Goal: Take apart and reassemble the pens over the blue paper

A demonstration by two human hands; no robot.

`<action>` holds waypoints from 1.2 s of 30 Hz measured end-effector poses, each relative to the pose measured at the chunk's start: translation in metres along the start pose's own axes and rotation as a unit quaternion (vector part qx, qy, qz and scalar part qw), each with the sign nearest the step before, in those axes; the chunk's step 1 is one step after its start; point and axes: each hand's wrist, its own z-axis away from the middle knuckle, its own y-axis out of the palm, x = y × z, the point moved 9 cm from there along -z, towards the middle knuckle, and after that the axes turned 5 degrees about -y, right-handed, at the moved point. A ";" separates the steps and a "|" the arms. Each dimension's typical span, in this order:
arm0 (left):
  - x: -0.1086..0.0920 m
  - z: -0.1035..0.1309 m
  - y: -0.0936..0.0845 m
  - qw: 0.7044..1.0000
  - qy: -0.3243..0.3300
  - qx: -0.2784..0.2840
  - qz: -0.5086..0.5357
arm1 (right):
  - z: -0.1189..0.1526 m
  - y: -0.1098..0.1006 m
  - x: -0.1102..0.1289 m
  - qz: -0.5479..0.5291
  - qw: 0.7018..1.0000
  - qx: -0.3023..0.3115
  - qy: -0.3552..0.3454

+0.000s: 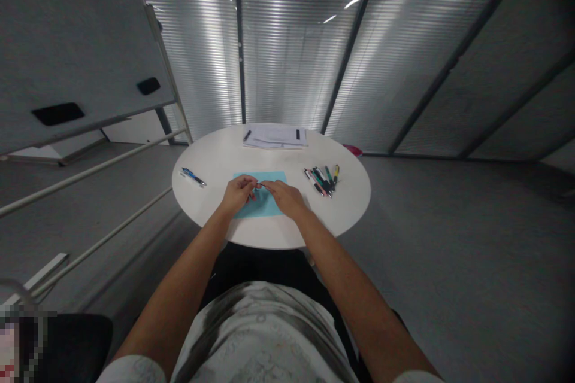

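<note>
Past a blue pen (194, 176) on the white table (215, 155), left of centre; mid-frame, over a blue sheet (263, 210), pinching in the left hand (239, 193) a small dark piece (262, 184), likewise in the right hand (286, 197); then to loose pens (322, 182) right of centre

A pale, whitish shirt (269, 341) fills the bottom centre of the frame, its loose fabric creased and covered in a faint grey print of thin, curling outlines too soft to read. Broad, smudgy darker grey patches run down its left and right sides. The sleeves are short and whitish like the shirt: the left sleeve (135, 369) shows at the lower left with a rounded hem, the right sleeve (415, 377) only as a sliver at the lower right. Plain black clothing (256, 263) covers the lower body, just above the shirt in the frame. The forearms (350, 275) are bare.
</note>
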 end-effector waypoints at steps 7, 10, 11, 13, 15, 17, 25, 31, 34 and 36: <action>-0.002 0.002 0.006 0.999 0.000 0.031 -0.030 | 0.000 0.005 0.002 0.014 1.000 0.020 -0.011; -0.002 0.002 0.007 0.999 0.003 0.038 -0.038 | 0.000 0.004 0.003 -0.001 1.000 0.022 -0.007; -0.001 0.002 0.008 0.998 0.002 0.041 -0.040 | 0.000 0.004 0.003 -0.006 1.000 0.022 -0.007; 0.000 0.002 0.009 0.998 0.001 0.048 -0.042 | 0.000 0.001 0.006 -0.014 1.000 0.016 -0.009; 0.000 0.002 0.010 0.998 -0.002 0.051 -0.043 | 0.000 -0.002 0.009 -0.019 1.000 0.009 -0.011; -0.001 0.003 0.010 0.998 -0.004 0.050 -0.043 | 0.001 -0.005 0.011 -0.021 1.000 0.006 -0.012; 0.000 0.003 0.010 0.997 -0.008 0.052 -0.051 | 0.000 -0.009 0.014 -0.029 0.999 -0.007 -0.015; 0.002 0.001 0.008 0.995 -0.002 0.047 -0.086 | 0.000 -0.010 0.013 -0.021 1.000 -0.013 -0.014; 0.000 0.003 0.009 0.994 -0.002 0.046 -0.103 | -0.001 -0.012 0.014 -0.029 0.999 -0.026 -0.026; -0.002 0.004 0.010 0.993 -0.002 0.046 -0.108 | -0.002 -0.013 0.015 -0.041 0.998 -0.033 -0.041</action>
